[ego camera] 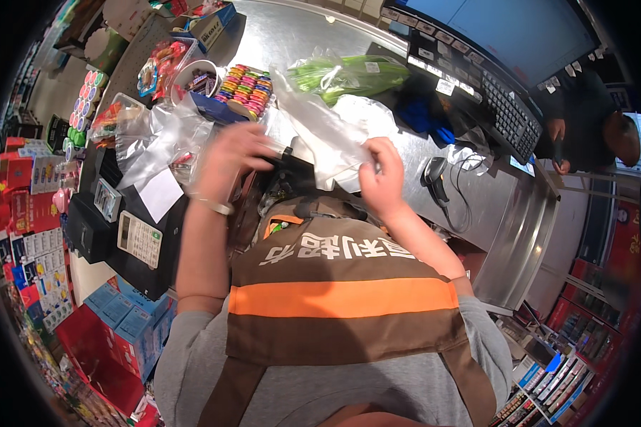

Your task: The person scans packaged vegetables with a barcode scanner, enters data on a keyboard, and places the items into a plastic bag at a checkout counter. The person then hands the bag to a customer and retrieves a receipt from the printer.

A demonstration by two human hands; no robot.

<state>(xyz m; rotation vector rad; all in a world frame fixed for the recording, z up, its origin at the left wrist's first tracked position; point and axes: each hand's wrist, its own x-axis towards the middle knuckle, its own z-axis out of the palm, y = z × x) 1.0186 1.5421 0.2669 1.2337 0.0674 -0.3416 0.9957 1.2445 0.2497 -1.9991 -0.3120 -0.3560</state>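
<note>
Fingers of my right hand [383, 173] pinch the edge of a white translucent plastic bag [328, 141], which stretches up and left over the metal counter [422, 173]. My left hand [235, 160] is blurred, its fingers spread beside the bag's left side; whether it touches the bag cannot be told. Beyond the bag lie leafy green vegetables in clear plastic wrap [352, 72]. To the right of my right hand, a barcode scanner [435, 181] rests on the counter with its cable. Clear plastic bags [160, 133] lie to the left of my left hand.
Colourful packaged sweets [245, 88] and a white tub [197, 69] stand at the back left. A calculator [139, 238] and a white paper [159, 195] lie at the left. A keyboard [510, 115] and a monitor [523, 32] are at the right. Another person [582, 117] stands beyond the counter.
</note>
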